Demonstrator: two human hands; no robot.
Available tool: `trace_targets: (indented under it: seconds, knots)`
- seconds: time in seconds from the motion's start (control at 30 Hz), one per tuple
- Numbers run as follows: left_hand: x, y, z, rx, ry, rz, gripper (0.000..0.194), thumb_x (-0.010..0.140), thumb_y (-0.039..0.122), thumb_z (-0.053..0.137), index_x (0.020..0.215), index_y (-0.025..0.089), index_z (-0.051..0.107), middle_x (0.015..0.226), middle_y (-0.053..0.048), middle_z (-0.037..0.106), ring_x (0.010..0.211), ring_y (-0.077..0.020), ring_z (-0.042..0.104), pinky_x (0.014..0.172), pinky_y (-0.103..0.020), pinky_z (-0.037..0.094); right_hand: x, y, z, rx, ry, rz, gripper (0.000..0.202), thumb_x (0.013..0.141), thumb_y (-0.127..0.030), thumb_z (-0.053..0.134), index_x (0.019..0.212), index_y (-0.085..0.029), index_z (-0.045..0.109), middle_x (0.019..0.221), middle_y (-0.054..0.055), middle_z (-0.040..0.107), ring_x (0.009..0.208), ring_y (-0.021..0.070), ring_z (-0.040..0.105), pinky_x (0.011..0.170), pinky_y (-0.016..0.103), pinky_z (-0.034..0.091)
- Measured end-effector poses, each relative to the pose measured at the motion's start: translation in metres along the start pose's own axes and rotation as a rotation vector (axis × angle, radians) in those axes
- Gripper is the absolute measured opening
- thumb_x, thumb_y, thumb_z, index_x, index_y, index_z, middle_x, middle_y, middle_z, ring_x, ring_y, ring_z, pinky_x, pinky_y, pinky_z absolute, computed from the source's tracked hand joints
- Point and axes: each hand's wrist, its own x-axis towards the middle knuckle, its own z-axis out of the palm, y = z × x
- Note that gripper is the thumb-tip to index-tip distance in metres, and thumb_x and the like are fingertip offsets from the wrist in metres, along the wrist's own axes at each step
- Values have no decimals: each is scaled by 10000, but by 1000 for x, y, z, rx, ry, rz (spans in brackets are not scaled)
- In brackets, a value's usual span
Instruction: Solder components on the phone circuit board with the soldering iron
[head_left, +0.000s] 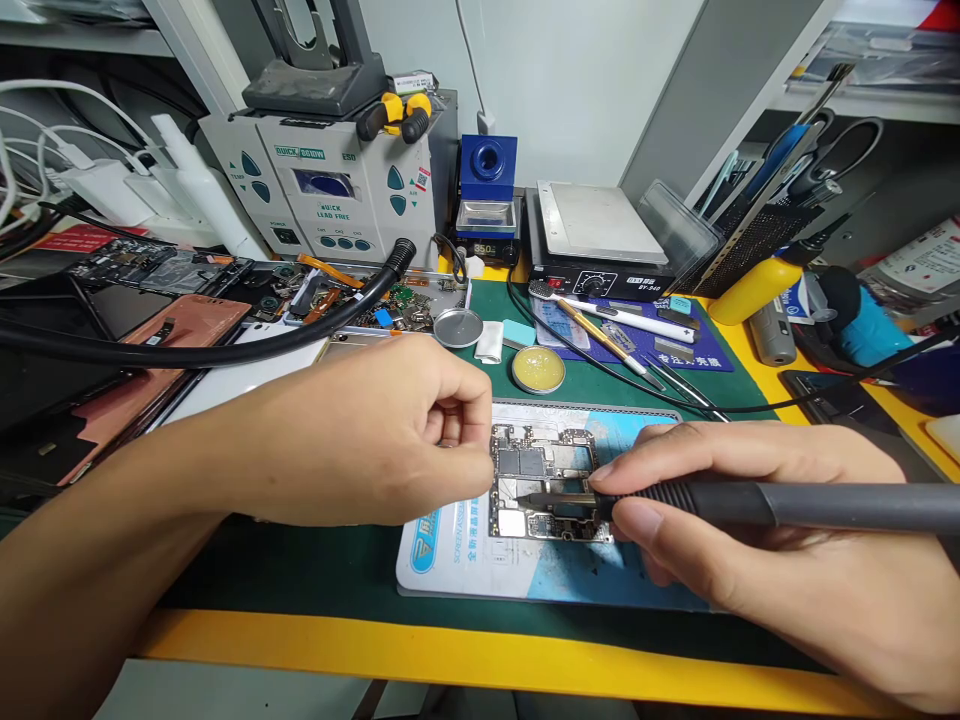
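Observation:
A phone circuit board (531, 462) lies on a white and blue mat (600, 580) in front of me. My right hand (757, 540) grips a dark soldering iron (720, 503); its pointed tip is over the lower left part of the board, and I cannot tell whether it touches. My left hand (390, 440) is closed, thumb and forefinger pinched together right at the board's left edge. What those fingers hold, if anything, is hidden. Behind the board stands a round open tin of yellow paste (538, 369).
A hot-air station (322, 190) stands at the back left, its black hose (300, 345) crossing behind my left hand. A soldering station (487, 215) and a flat heating plate (600, 225) are behind. Tweezers (686, 385) and brushes lie at right; phone parts (165, 370) pile up at left.

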Motion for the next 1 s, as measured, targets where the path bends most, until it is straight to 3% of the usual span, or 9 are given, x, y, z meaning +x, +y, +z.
trace_targets:
  seconds: [0.43,1.0]
  knots:
    - [2,3,1,-3,8,-24,146,737,349,821,649,300,716,530,53,541,482,-149,444,402,-266,357,1,-2,-1,-35,-15,5,172,748,-244,990,730,-412,1020,515,-45,793,387,186,673,518,311,697]
    - [0,2,1,-9,4,-21,161,743,334,832,646,302,708,539,53,542,486,-157,446,400,-289,345,1,0,-1,-14,-6,-4,191,771,-236,977,747,-421,1020,524,-64,806,400,179,684,494,283,648]
